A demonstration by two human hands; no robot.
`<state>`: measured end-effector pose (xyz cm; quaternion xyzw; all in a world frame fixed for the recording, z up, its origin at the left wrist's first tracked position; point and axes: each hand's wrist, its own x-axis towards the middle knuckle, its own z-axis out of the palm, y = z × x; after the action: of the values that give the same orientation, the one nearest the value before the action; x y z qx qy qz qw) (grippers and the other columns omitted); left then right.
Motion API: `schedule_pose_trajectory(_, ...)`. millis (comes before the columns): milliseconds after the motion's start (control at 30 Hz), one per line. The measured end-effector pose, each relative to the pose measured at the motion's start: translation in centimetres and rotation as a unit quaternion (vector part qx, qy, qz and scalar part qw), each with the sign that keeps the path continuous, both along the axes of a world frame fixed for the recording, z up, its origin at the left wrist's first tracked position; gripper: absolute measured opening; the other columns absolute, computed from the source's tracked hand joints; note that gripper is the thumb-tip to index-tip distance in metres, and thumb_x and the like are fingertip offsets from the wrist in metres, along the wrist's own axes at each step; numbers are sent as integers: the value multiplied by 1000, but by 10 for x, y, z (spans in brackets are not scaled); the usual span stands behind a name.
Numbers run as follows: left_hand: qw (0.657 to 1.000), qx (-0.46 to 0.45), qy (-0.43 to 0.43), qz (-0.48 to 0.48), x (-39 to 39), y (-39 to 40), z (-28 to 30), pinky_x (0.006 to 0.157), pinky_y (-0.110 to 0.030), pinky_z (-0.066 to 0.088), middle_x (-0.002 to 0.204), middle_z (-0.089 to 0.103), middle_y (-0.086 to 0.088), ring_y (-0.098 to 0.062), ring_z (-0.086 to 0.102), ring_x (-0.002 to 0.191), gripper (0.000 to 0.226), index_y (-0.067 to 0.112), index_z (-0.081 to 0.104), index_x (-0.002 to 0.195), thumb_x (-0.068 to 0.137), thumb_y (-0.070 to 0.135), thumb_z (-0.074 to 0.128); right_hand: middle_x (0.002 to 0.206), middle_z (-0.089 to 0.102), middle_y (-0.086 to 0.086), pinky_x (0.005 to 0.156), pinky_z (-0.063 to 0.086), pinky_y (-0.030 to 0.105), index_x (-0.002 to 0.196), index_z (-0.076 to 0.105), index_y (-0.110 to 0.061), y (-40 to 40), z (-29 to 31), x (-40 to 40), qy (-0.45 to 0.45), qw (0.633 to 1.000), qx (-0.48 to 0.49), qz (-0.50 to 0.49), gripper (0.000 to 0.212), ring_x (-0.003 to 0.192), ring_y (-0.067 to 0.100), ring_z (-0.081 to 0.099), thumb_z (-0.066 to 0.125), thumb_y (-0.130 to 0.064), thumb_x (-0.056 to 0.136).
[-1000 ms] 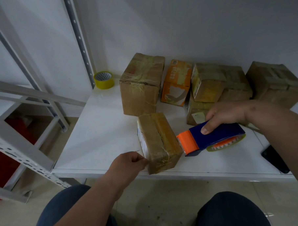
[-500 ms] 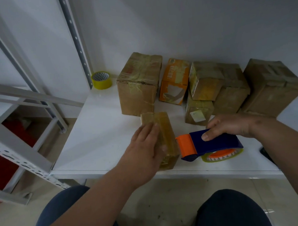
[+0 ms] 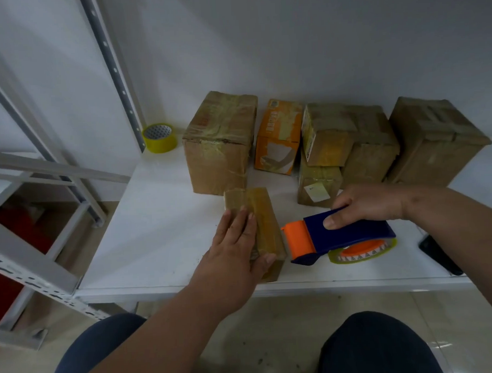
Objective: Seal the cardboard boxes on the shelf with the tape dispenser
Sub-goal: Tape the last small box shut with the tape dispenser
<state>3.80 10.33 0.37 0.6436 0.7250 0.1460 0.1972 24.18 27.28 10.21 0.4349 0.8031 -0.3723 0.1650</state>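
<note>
At the frame's centre, the left hand [image 3: 236, 251] is lying flat, fingers straight, pressing on a small taped box [image 3: 264, 213] near the shelf [image 3: 156, 232] front edge. Just right, the right hand [image 3: 366, 203] is gripping the tape dispenser [image 3: 340, 238]. Other boxes [image 3: 220, 148] are sitting closed behind, their contents hidden.

Dim, flat indoor light, soft shadows beside the boxes [image 3: 220, 148], faint sheen on the white shelf [image 3: 161, 218], wide-angle bending at the edges, slight softness throughout
</note>
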Motion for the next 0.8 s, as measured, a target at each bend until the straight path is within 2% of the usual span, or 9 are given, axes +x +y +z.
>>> schedule_pose_trajectory(133, 1000, -10, 18, -1, -2, 1, 1, 122, -37, 0, 157, -24, 18, -7, -31, 142, 81, 30, -13, 153, 92, 68, 24, 78, 72, -2, 64, 50, 23, 85, 69, -20, 3, -1, 14, 29, 999, -5, -26, 45, 71, 12, 70, 68, -63, 71)
schedule_pose_trajectory(233, 1000, -10, 23, -3, -2, 1, 0, 123, -38, 2, 158, -23, 18, -7, -30, 142, 80, 31, -13, 153, 92, 68, 24, 75, 74, -3, 60, 50, 21, 87, 71, -19, 2, -7, 21, 43, 997, -17, -60, 46, 68, 10, 71, 64, -57, 63)
schedule_pose_trajectory(400, 1000, -6, 13, -8, -5, 2, 0, 118, -30, -5, 158, -23, 19, -5, -30, 142, 79, 30, -11, 153, 93, 67, 26, 76, 75, -2, 61, 50, 21, 89, 72, -16, 6, -8, 24, 47, 996, -28, -68, 47, 68, 12, 71, 64, -54, 63)
schedule_pose_trajectory(500, 1000, -1, 13, -7, -5, 1, 0, 119, -31, -4, 158, -22, 18, -6, -30, 142, 79, 30, -11, 153, 93, 67, 26, 80, 74, 0, 62, 51, 22, 90, 71, -16, 5, -7, 19, 32, 998, -26, -56, 48, 72, 14, 71, 73, -58, 67)
schedule_pose_trajectory(633, 1000, 1, 4, -4, -4, 2, -1, 118, -30, -5, 158, -22, 18, -5, -30, 142, 79, 30, -11, 153, 93, 66, 28, 84, 70, 3, 69, 51, 29, 88, 69, -16, 5, -8, -2, -19, 1000, -3, -12, 54, 76, 18, 68, 69, -65, 68)
schedule_pose_trajectory(800, 1000, -3, -12, -2, -1, 2, 0, 115, -28, -8, 156, -25, 19, -4, -33, 140, 80, 30, -13, 153, 94, 64, 30, 74, 65, -2, 62, 45, 23, 78, 65, -19, 9, 1, -16, -56, 998, -3, -11, 30, 66, 12, 62, 61, -48, 87)
